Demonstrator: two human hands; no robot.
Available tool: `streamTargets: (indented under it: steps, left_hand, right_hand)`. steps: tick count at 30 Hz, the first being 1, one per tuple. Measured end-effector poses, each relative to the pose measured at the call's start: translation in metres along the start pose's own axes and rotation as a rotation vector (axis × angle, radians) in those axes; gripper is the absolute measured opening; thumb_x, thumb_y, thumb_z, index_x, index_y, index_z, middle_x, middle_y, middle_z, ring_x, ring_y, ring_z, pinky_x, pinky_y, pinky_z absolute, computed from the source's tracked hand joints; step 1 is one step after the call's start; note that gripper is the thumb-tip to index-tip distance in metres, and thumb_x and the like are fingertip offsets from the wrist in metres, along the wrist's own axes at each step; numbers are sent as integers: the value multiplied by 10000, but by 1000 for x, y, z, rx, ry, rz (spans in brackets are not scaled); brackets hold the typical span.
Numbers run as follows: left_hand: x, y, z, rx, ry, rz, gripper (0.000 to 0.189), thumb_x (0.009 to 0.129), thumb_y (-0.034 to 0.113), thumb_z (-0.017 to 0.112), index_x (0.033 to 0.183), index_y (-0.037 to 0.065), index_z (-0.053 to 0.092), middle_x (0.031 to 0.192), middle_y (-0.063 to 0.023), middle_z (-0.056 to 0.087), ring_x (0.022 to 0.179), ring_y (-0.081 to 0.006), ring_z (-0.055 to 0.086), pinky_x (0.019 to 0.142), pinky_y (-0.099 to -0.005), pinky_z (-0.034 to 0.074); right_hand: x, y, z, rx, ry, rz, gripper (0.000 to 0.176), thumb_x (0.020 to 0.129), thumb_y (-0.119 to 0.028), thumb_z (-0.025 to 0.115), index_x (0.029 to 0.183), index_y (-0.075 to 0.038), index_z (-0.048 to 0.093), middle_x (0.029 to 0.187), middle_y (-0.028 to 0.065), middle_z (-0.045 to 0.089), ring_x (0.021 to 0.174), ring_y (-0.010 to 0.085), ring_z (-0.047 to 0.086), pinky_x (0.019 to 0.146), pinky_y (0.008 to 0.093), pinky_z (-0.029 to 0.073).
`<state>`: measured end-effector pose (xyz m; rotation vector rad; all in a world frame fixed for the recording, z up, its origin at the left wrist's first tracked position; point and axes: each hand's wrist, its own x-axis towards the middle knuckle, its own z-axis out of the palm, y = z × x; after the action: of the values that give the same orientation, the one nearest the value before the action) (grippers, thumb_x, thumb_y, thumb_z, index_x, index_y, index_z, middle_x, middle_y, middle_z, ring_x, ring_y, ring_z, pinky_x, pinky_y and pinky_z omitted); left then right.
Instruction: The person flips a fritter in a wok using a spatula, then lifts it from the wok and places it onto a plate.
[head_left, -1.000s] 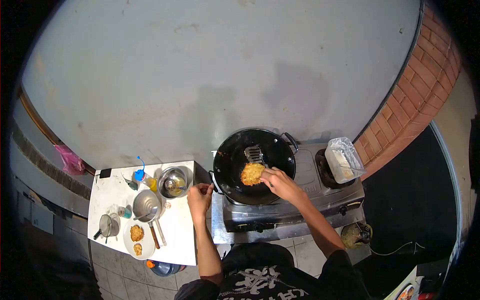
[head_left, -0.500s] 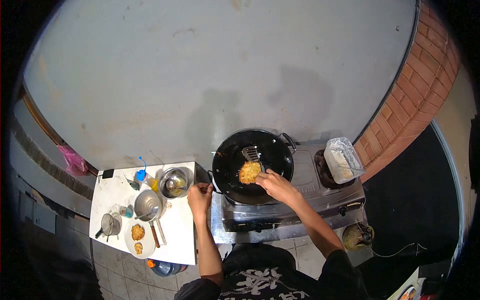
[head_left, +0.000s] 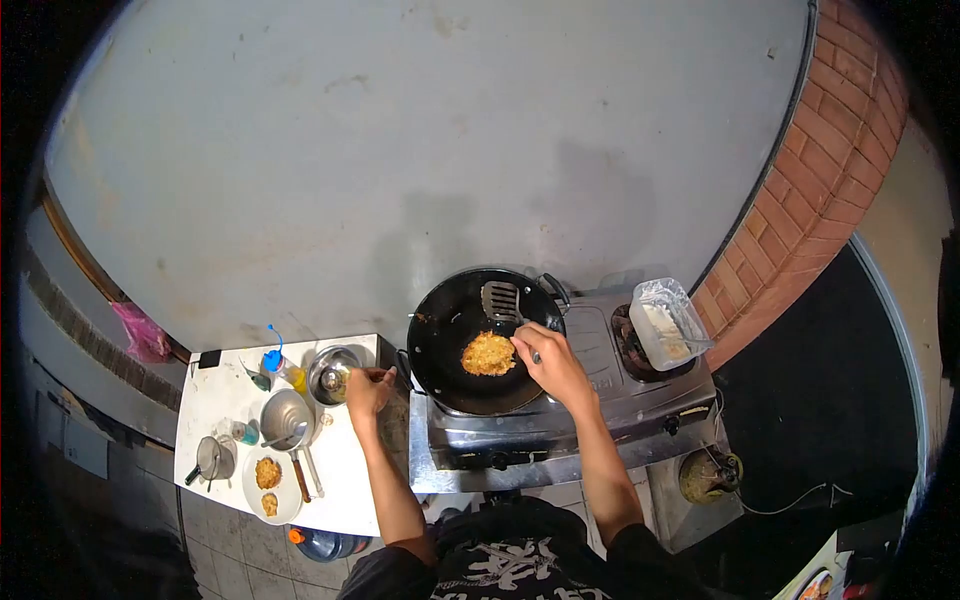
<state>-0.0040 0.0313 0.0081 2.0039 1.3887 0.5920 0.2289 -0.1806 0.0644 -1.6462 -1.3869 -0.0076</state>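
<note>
Perhaps for reach, the right hand [head_left: 556, 372] grasps the spatula [head_left: 502, 301] over the wok [head_left: 438, 342]; the left hand's [head_left: 366, 394] grip is unclear.

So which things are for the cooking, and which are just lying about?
Cooking:
- spatula in the right hand
- wok
- golden patty
- stove

Probably just lying about:
- pink bag
- big blue bottle with the orange cap

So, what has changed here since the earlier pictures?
The spatula moved farther back and right, away from the fritter; the right hand moved with it, still gripping. The fritter stayed in the wok, the left hand beside the wok.
</note>
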Motion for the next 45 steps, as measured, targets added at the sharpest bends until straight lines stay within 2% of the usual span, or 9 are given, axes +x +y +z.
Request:
streamTargets:
  steps: [5, 9, 15, 19, 29, 32, 35, 37, 45]
  left_hand:
    - [-10, -1, -2, -68, 73, -18, 285, 749, 232, 771, 806, -40, 707, 692, -167, 682, 621, -243, 668, 627, -326, 502]
    - [-29, -4, 2, -273, 104, 17, 268, 776, 233, 770, 811, -26, 710, 673, -106, 659, 606, -146, 599, 575, -305, 457]
    - [-22, 1, -7, -220, 25, 96, 307, 793, 268, 752, 858, -30, 716, 670, -116, 663, 609, -169, 605, 598, -307, 466]
    - [-15, 2, -9, -223, -4, 112, 282, 812, 217, 743, 832, -62, 700, 655, -106, 670, 571, -127, 604, 568, -274, 475]
    - [-6, 1, 0, -229, 5, 169, 247, 798, 212, 750, 828, -29, 702, 645, -100, 665, 562, -128, 596, 559, -278, 470]
    - [-6, 1, 2, -232, -8, 178, 248, 795, 213, 754, 823, -27, 699, 629, -87, 653, 558, -125, 584, 546, -275, 460]
    - [-4, -1, 5, -226, -28, 180, 241, 794, 208, 756, 815, -25, 696, 608, -71, 636, 540, -124, 568, 537, -272, 451]
    - [-4, 0, 5, -217, -44, 169, 232, 793, 199, 757, 807, -23, 694, 596, -57, 626, 530, -115, 554, 526, -267, 439]
    - [-6, 3, 6, -185, -51, 122, 252, 781, 223, 760, 808, -21, 706, 659, -103, 669, 582, -147, 608, 594, -292, 472]
  right_hand:
    - [-1, -9, -1, 161, 185, 161, 84, 892, -15, 571, 863, 62, 584, 812, 141, 628, 713, 227, 614, 662, 302, 464]
    - [-6, -14, 16, 153, 275, 238, 99, 902, -22, 563, 864, 63, 597, 792, 125, 640, 702, 187, 607, 653, 282, 458]
    - [-15, -24, 28, 230, 309, 360, 167, 926, -78, 566, 834, 54, 611, 707, 56, 623, 620, 71, 512, 582, 247, 425]
    - [-16, -22, 39, 188, 422, 258, 221, 937, -108, 568, 782, 42, 618, 620, 12, 564, 551, 38, 469, 503, 228, 365]
    - [-18, -36, 22, 180, 424, 394, 274, 934, -159, 587, 751, 40, 632, 526, 8, 522, 481, 35, 469, 457, 229, 346]
    - [-16, -35, 19, 196, 386, 469, 224, 894, -110, 604, 750, 60, 608, 667, 147, 633, 601, 159, 597, 590, 305, 442]
    - [-16, -26, 23, 172, 424, 382, 273, 925, -147, 595, 735, 45, 635, 527, 20, 545, 452, 49, 477, 436, 239, 347]
    - [-16, -30, 19, 180, 358, 518, 243, 890, -127, 613, 732, 57, 595, 620, 160, 597, 539, 150, 550, 545, 317, 420]
    - [-20, -16, 22, 186, 370, 497, 268, 890, -142, 616, 714, 53, 567, 566, 189, 484, 477, 167, 412, 496, 344, 367]
